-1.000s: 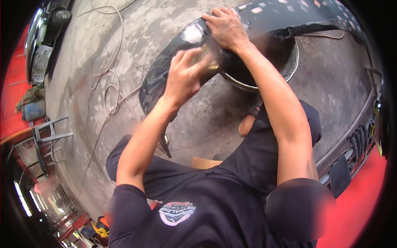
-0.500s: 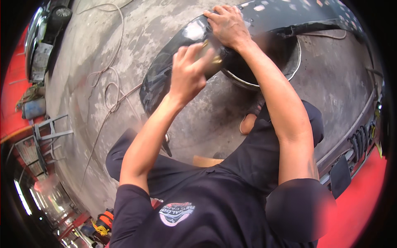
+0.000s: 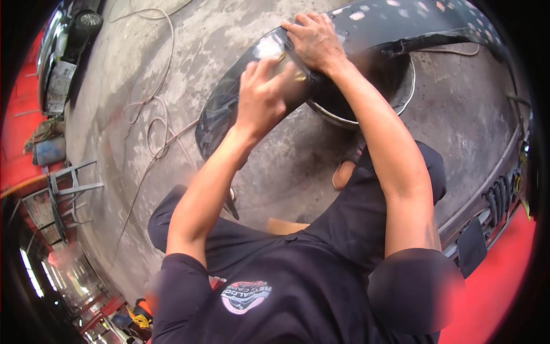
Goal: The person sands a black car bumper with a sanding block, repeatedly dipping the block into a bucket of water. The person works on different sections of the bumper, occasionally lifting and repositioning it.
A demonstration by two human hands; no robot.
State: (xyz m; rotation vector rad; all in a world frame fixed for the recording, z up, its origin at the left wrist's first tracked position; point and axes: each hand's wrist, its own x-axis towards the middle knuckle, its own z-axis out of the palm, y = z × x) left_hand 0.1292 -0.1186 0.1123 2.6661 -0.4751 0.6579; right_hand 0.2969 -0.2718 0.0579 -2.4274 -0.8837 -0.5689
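A long, curved dark car body panel [image 3: 226,92] with pale patches stretches across the top of the view. My left hand [image 3: 263,94] is closed around a small yellowish block-like thing [image 3: 297,75] against the panel's surface; motion blurs it, so its exact kind does not show. Just beyond, to the right, my right hand [image 3: 315,41] lies on the panel's upper side with fingers spread, holding nothing. Beneath the panel stands a dark round container [image 3: 411,86] with a pale rim, partly hidden by my right forearm.
Loose hose [image 3: 154,103] lies coiled on the stained concrete floor [image 3: 286,152] at left. A grey metal stand [image 3: 71,186] and a blue container [image 3: 48,152] are at the left edge, below a parked car [image 3: 60,69]. Another car part [image 3: 487,212] borders the right side.
My left hand and the yellowish thing have shifted very slightly over the panel, still blurred. My right hand stays in place on the panel.
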